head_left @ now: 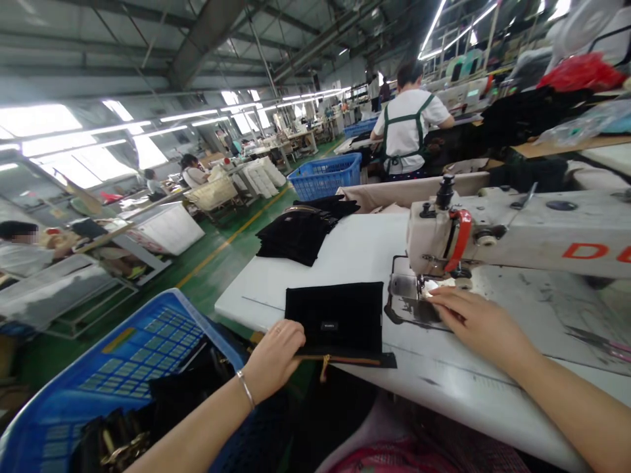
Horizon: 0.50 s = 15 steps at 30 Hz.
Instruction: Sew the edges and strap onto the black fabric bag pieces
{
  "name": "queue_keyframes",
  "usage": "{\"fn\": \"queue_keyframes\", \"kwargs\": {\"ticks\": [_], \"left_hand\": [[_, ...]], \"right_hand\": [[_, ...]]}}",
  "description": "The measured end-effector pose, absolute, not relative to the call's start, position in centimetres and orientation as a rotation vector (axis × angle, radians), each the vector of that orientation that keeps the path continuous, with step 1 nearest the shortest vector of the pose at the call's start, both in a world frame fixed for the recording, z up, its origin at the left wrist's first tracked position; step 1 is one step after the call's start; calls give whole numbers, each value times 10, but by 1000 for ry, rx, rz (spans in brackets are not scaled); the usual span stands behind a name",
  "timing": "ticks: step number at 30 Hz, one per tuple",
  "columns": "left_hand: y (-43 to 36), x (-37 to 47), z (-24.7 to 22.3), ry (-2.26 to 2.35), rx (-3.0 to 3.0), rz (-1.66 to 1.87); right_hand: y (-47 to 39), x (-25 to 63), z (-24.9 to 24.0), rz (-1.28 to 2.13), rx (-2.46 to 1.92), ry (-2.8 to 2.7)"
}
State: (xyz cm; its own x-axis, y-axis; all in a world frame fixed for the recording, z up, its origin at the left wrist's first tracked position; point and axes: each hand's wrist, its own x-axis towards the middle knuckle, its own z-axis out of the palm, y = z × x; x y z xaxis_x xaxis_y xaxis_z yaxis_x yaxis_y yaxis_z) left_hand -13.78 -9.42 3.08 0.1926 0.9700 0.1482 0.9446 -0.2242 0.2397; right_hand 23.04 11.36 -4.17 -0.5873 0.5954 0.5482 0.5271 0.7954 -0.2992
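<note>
A flat black fabric panel [345,305] with a small label and a zipper [340,359] along its near side lies at the front edge of the white sewing table [374,243]. My left hand [280,351], a silver bracelet at its wrist, is closed over the panel's near left corner. To the panel's right, my right hand [468,322] reaches to the needle area of the sewing machine [434,240]. Its fingertips are pressed together beside the presser foot, at a brightly lit spot; what they grip is too small to make out.
A stack of black fabric pieces [298,233] lies at the table's far left. Scissors [599,341] rest at the right. A blue basket [148,355] holding black pieces with metal fittings stands at my left. Ahead, a person [407,125] sits beside another blue basket [328,176].
</note>
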Motion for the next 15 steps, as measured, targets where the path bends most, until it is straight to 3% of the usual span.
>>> {"fn": "queue_keyframes", "kwargs": {"ticks": [3,6,10,12,15], "left_hand": [[-103,-135,56,2137,1944,960],[-102,-117,72,1971,1505,1474],[-98,-81,71,1593,1161,1571],[-98,-66,67,1522,1009,1612],[-98,-53,65,1479,860,1663]], "right_hand": [[88,220,-25,241,-780,-2345],[42,197,-1,737,-918,-2218],[-17,168,18,1705,-716,-1749],[-36,162,18,1923,-556,-1449],[-48,164,15,1979,-528,-1249]]}}
